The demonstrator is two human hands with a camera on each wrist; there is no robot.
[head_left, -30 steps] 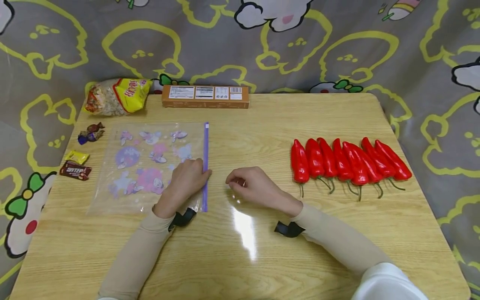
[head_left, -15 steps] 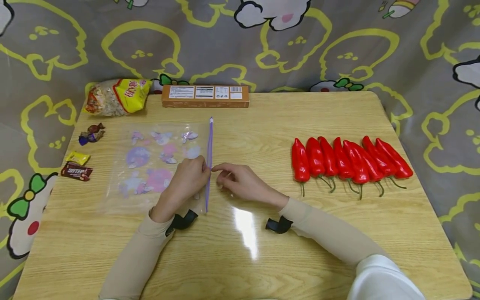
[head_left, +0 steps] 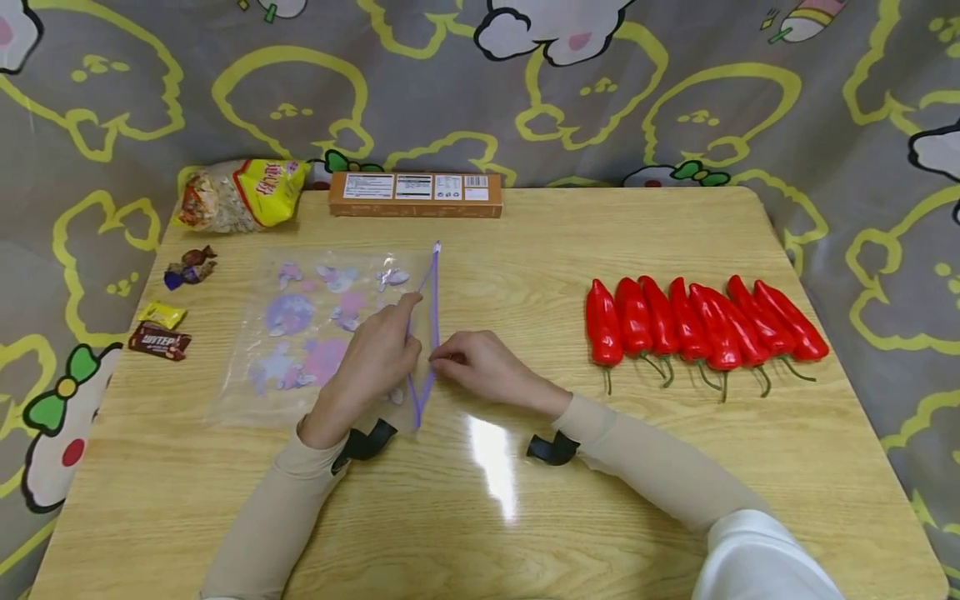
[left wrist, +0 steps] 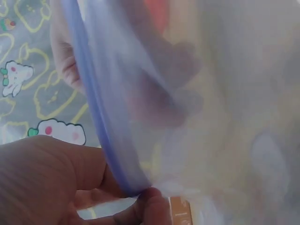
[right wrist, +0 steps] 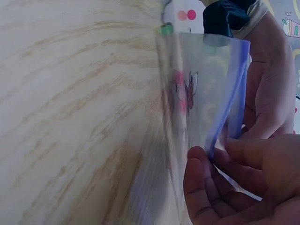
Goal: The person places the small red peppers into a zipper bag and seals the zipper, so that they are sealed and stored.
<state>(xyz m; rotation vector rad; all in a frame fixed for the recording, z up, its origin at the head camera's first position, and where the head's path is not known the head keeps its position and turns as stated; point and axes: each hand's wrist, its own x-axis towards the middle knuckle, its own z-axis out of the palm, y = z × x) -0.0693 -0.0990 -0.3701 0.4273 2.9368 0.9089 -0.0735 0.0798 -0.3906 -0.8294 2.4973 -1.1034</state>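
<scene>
- Pinching the nine o'clock side of the purple rim, the left hand is holding the clear bag.
- The right hand is pinching the rim's three o'clock side; the mouth is gaping between the hands.
- The bag is lying toward nine o'clock on the desk.
- Red peppers are lying at three o'clock from the right hand.
</scene>
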